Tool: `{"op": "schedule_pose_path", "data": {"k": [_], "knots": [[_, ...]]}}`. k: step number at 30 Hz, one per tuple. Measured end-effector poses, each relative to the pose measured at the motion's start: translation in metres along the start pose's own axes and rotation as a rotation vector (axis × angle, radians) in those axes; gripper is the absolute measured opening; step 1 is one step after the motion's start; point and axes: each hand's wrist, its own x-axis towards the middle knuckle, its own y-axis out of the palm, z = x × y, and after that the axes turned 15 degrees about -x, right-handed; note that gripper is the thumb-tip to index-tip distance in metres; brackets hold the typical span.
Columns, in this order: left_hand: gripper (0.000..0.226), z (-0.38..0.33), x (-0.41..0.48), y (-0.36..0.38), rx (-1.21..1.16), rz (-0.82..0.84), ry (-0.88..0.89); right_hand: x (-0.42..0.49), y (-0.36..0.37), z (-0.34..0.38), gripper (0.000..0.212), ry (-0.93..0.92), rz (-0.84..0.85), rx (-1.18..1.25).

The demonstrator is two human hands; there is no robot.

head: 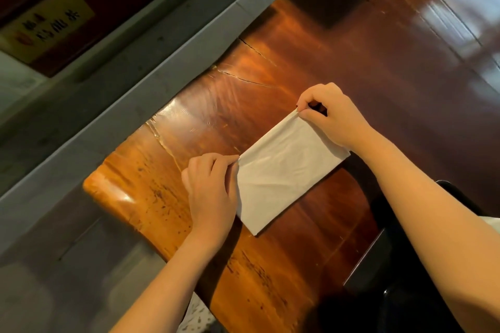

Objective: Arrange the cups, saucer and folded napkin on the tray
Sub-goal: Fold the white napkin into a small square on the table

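A white folded paper napkin (284, 170) is held flat on the glossy reddish-brown wooden desk (270, 76); one far corner is pinched by the left hand (211, 189); the other by the right hand (332, 113).

The wooden table (270, 76) lies bare on every side of the white napkin (284, 170). Beyond the napkin, the polished surface offers unobstructed passage to the grey ledge (167, 62) bordering the table's far edge. Both hands, left hand (211, 192) and right hand (332, 116), pinch the napkin's two far corners, blocking access there.
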Motion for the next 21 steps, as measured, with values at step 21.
{"op": "schedule_pose_path", "data": {"k": [21], "knots": [[0.057,-0.020,-0.021,0.024,0.528,0.323,0.091,-0.012,0.028,0.025,0.033,-0.068,-0.288,-0.437]]}}
